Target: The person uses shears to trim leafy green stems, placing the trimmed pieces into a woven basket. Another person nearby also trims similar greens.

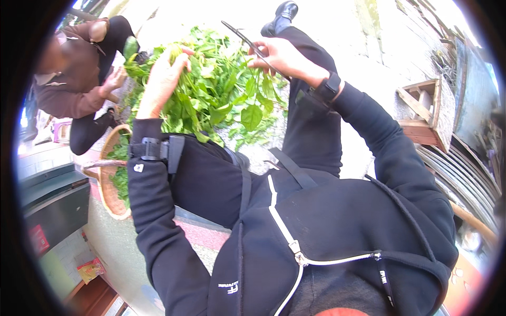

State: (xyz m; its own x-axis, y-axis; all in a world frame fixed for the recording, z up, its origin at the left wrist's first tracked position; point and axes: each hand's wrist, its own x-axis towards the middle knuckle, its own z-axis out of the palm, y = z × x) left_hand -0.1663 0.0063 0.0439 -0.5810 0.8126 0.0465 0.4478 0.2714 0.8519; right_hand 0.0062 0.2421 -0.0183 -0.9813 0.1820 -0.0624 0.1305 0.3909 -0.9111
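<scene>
A large heap of leafy green stems [209, 83] lies on the ground before me. My left hand [168, 71] is at the heap's left side, closed around a bunch of the greens. On the heap's right, my right hand [274, 59] has a stem with broad leaves [252, 116] hanging beneath its fingers. A long, thin dark object [241, 35] runs across that hand; whether it is gripped, and what it is, I cannot tell. Both wrists bear dark straps.
Another person [75, 75] crouches at the upper left, hands near the heap. A wicker basket [114, 211] with greens stands beside my left forearm. A dark green cabinet [59, 201] is at the far left. A wooden box [425, 132] and stacked curved sheets [466, 170] are at the right.
</scene>
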